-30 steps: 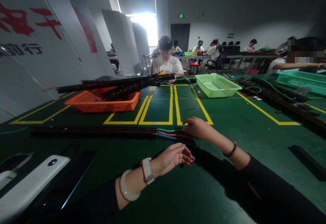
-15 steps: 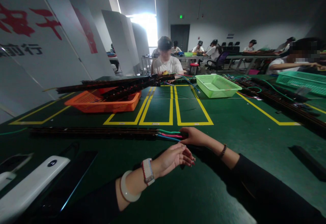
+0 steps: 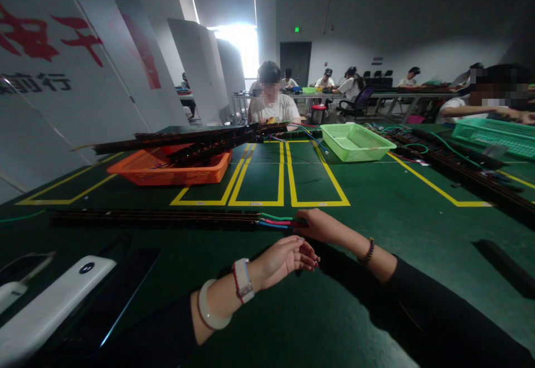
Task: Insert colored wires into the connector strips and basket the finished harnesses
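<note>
A long dark strip (image 3: 154,217) lies across the green table in front of me, with green, red and blue wires (image 3: 278,221) coming out of its right end. My right hand (image 3: 320,224) rests on the table at the wire ends, fingers closed over them. Nearer to me my left hand (image 3: 284,256) hovers just above the table with its fingers loosely stretched toward the right, holding nothing. A watch and a pale bangle are on that wrist.
An orange basket (image 3: 167,173) with several dark strips across it stands at the back left, a green basket (image 3: 355,140) at the back right. White and dark devices (image 3: 54,304) lie near left. More strips and cables run along the right (image 3: 463,170). People sit opposite.
My right hand came down and back from above the yellow line onto the wire ends and closed on them. The left hand has hardly moved.
</note>
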The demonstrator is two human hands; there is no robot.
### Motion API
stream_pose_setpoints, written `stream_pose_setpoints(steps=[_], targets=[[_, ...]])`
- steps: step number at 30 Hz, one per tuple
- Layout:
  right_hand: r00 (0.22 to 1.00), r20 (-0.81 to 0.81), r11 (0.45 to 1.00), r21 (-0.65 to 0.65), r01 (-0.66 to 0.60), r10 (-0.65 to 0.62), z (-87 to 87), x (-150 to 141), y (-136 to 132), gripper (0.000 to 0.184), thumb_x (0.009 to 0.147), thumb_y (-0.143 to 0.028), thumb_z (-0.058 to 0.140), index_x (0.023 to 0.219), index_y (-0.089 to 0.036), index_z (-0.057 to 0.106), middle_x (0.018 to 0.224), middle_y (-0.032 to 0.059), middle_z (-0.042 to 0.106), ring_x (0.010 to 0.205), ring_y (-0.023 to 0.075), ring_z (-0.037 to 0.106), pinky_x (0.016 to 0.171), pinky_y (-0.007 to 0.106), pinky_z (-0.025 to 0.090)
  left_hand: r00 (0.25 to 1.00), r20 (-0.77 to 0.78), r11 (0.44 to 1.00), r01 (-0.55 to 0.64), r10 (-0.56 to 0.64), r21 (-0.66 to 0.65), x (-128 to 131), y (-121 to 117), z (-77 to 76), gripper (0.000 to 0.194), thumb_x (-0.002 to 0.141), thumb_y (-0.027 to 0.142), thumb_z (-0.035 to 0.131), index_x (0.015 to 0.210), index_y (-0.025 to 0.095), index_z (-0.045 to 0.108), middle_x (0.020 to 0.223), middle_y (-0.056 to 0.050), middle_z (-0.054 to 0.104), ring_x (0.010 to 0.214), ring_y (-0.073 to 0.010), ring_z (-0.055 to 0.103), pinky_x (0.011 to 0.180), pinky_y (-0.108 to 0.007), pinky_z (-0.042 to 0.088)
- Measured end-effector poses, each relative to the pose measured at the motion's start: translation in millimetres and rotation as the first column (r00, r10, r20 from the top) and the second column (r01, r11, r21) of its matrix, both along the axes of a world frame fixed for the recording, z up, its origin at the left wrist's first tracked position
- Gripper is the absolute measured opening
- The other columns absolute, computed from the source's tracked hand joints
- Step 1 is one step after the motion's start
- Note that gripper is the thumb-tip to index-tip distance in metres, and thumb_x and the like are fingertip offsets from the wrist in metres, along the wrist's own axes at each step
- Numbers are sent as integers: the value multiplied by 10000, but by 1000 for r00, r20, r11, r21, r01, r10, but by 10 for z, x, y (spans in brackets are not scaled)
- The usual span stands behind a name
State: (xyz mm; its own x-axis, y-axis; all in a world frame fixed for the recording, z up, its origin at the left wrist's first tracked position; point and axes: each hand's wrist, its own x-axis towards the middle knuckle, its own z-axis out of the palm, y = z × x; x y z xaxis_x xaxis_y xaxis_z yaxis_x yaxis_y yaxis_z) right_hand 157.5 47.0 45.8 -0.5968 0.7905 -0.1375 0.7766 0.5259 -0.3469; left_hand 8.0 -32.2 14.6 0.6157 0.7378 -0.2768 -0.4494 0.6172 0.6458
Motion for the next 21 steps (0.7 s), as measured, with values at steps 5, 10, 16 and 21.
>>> stream_pose_setpoints(steps=[5, 10, 16, 21], targets=[[1000, -12, 996, -92, 1, -2, 96, 17, 9, 200, 839, -318, 557, 864, -132, 627, 744, 29, 629, 607, 97, 491, 528, 202, 288, 998, 55, 998, 1, 2, -57, -6, 19, -27, 231, 911, 234, 428, 903, 60, 579, 906, -169, 654, 832, -201, 643, 828, -331, 434], [994, 109, 999, 41, 18, -22, 171, -35, -51, 233, 859, -329, 531, 784, -147, 654, 679, 26, 629, 566, 102, 499, 508, 216, 272, 979, 201, 987, -8, 40, -160, -17, 62, -38, 349, 918, 355, 449, 1086, 67, 552, 1086, -188, 626, 1005, -234, 617, 970, -372, 395], [917, 392, 953, 244, -179, 72, 249, -157, -215, 209, 890, -214, 484, 861, -133, 674, 768, 107, 677, 656, 179, 628, 545, 251, 356, 926, 231, 919, -212, 297, -331, -6, 90, -3, 361, 917, 451, 438, 886, 120, 578, 905, -110, 649, 901, -186, 626, 938, -330, 435], [854, 497, 922, 237, -306, 156, 197, -262, -346, 213, 842, -83, 490, 936, -117, 678, 846, 140, 681, 746, 223, 642, 615, 292, 432, 910, 160, 876, -302, 382, -376, 16, 67, 21, 282, 917, 370, 478, 852, 121, 594, 863, -79, 652, 853, -151, 624, 886, -289, 459]])
